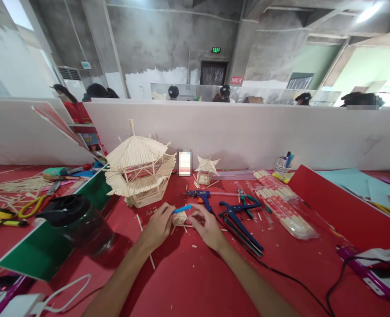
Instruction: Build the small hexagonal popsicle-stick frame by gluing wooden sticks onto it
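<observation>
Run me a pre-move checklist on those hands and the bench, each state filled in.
1. Left grip holding the blue object: ok, fingers closed on it.
2. Right grip touching the blue object: cannot tell; fingertips are beside its end.
3. Small stick piece fully visible: not ok, the hands partly cover it.
4. Red tabletop free of scraps: not ok, bits lie scattered.
5. Glue gun cool: cannot tell.
6. Blue-handled cutter set down: ok, on the tabletop.

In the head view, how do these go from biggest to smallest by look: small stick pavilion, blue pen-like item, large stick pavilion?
1. Large stick pavilion
2. Small stick pavilion
3. Blue pen-like item, clearly the smallest
</observation>
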The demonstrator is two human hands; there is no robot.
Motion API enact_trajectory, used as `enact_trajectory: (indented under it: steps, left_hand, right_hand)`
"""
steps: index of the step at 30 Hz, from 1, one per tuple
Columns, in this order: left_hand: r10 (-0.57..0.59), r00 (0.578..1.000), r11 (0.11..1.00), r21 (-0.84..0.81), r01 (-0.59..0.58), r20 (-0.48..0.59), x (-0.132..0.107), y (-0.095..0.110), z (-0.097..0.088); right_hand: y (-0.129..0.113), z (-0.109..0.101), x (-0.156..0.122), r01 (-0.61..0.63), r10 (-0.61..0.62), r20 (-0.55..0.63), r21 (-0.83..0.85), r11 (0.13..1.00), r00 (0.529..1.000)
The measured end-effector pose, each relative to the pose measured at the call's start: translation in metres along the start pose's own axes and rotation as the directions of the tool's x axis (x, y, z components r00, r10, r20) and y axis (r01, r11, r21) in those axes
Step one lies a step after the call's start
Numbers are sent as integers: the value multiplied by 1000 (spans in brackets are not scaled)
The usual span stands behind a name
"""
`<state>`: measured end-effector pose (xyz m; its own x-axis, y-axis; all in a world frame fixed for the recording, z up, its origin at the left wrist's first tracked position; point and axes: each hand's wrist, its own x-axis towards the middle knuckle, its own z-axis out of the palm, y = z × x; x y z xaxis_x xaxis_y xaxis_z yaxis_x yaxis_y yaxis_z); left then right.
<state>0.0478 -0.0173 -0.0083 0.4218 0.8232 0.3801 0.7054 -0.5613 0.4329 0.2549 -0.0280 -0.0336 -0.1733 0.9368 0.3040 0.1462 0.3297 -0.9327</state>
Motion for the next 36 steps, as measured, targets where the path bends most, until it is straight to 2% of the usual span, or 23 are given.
enact_trajectory:
  steps: [2, 4, 7, 11, 18, 21, 26, 29, 33, 36]
  left_hand:
    - [-58, 995, 995, 75, 64, -75, 1, -11, -3]
    - [-114, 989, 970, 204, 132, -95, 1, -23, -6]
    - [-256, 962, 880, 390, 271, -90, 0, -39, -9]
    - [-311, 950, 827, 483, 289, -35, -2, -44, -10]
    - [-313, 950, 836, 476, 274, 4, -1, -40, -10]
    - [-347, 937, 847, 443, 295, 39, 0, -41, -9]
    - [-316, 948, 874, 380, 302, -26, 2, -38, -10]
    - [-324, 946, 900, 309, 306, 8, 3, -36, -7]
    - [-382, 922, 879, 334, 340, 65, 3, -35, -1]
    - [-360, 932, 878, 352, 325, 36, 2, -34, -2]
  right_hand:
    - [2, -2, 1, -3, 2, -21, -54, 999, 1000]
    - [4, -6, 2, 29, -27, 14, -157, 987, 1000]
    - [6, -9, 2, 103, -68, 114, -342, 934, 991]
    - [11, -10, 0, 149, -50, 198, -524, 839, 979]
    - [12, -8, -1, 175, -28, 234, -640, 748, 972]
    - [12, -8, -1, 181, -30, 239, -644, 743, 971]
    - [12, -9, -1, 184, -28, 245, -643, 743, 969]
    - [13, -9, -1, 189, -26, 252, -647, 739, 967]
    - [16, -9, -1, 193, -32, 248, -660, 726, 968]
    - [17, -9, -1, 199, -42, 247, -651, 732, 968]
